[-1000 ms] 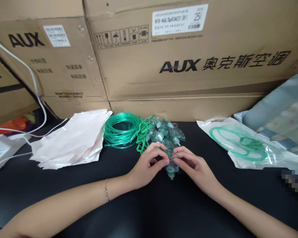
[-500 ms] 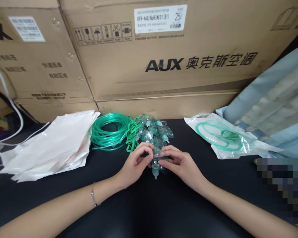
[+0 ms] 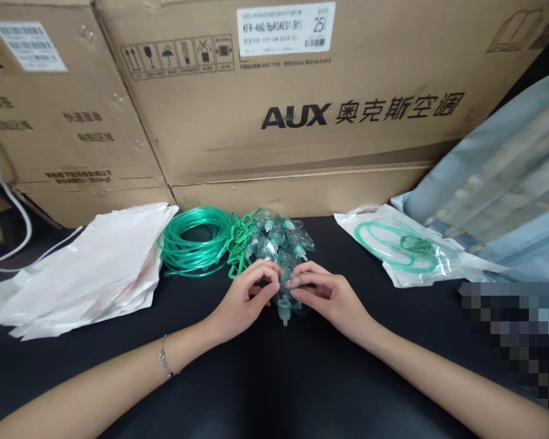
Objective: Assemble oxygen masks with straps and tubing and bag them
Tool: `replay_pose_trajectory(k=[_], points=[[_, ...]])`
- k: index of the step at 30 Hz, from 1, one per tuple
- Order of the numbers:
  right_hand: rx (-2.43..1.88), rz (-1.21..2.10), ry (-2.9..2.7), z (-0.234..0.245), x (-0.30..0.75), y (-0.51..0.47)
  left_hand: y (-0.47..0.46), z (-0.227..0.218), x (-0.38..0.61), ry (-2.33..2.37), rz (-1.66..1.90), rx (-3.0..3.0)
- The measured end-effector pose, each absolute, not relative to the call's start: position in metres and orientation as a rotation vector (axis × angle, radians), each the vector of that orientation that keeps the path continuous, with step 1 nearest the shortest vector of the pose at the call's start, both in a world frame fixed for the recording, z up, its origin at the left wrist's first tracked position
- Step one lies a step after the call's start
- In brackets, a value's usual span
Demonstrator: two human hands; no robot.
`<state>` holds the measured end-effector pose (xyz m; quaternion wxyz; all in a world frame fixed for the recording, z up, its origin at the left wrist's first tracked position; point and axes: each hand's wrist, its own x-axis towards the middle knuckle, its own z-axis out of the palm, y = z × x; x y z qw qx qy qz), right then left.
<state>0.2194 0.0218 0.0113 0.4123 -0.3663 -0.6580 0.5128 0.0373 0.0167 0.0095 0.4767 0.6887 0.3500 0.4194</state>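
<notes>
Both my hands meet over a clear green mask [image 3: 285, 305] on the black table [image 3: 274, 378]. My left hand [image 3: 242, 302] pinches the mask's upper edge with curled fingers. My right hand [image 3: 332, 299] grips its right side, fingers closed. Just behind lies a pile of several more clear green masks [image 3: 279, 238] with green straps [image 3: 238, 247]. A coil of green tubing [image 3: 194, 241] lies to the left of that pile.
A stack of white plastic bags [image 3: 86, 268] lies at the left. A sealed bag with green tubing inside [image 3: 402, 253] lies at the right, beside blue-grey fabric [image 3: 498, 201]. Large cardboard boxes [image 3: 302, 110] wall the table's back. White cables [image 3: 9, 207] hang at far left.
The view has shifted to the right, so everything sits further left in frame. My hands have drawn closer together on the mask, fingers working at its top edge.
</notes>
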Motion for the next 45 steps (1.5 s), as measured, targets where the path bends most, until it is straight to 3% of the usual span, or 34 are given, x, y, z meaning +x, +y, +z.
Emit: replay_pose_trajectory(k=[25, 45], points=[[-0.964, 1.078, -1.836, 0.018, 0.218, 0.02, 0.025, 0.007, 0.035, 0.74, 0.994, 1.432], [-0.913, 1.268, -1.74, 0.02, 0.217, 0.014, 0.023, 0.011, 0.036, 0.764, 0.909, 1.505]])
